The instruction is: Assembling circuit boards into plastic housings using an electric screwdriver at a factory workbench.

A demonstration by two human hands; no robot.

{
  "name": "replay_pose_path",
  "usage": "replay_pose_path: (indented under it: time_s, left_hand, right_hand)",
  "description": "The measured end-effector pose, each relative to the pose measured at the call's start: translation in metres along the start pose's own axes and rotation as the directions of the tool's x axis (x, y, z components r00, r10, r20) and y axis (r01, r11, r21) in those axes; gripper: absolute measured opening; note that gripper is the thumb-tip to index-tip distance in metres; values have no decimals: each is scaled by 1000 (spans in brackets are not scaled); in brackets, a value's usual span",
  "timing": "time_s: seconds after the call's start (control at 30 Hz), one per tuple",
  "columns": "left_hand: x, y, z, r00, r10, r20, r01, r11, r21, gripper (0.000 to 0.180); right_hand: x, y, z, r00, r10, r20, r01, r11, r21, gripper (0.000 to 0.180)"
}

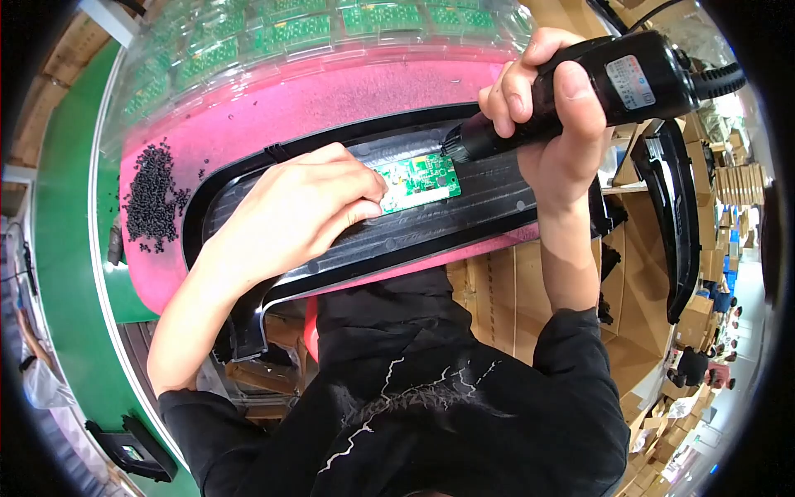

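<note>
My left hand pinches the left end of a small green circuit board, holding it inside a long black plastic housing. Wrapped in the fingers of my right hand is a black electric screwdriver with a cable at its back end. Its ribbed nose points down and left at the board's upper right corner. Whether the tip touches a screw there cannot be made out. The housing lies on a pink mat.
A pile of small black screws lies at the mat's left. Clear plastic trays of green boards stand at the far side. A curved black part and cardboard boxes are at the right. Another black part lies lower left.
</note>
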State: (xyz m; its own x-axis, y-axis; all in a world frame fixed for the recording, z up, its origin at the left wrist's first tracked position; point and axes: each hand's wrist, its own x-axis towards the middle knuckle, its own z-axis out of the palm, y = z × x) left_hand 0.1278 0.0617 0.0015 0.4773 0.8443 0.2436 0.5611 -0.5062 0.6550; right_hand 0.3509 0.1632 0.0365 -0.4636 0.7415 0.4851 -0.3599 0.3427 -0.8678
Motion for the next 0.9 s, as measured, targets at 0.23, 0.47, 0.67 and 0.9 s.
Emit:
replay_pose_path:
  time_s: [0.23,0.47,0.67,0.9]
  left_hand:
    - [-1,2,5,992,-124,35,123,992,16,11]
    - [-3,9,6,979,-201,22,199,979,50,11]
    - [-4,11,6,982,-189,15,188,980,62,12]
    - [-5,11,7,989,-147,-12,148,986,80,11]
  right_hand:
    - [4,-5,18,988,119,-96,-114,992,62,38]
    - [7,1,25,963,194,-188,-169,976,138,42]
    - [4,4,18,969,211,-132,-188,967,170,43]
    - [9,3,12,971,237,-23,-228,956,186,45]
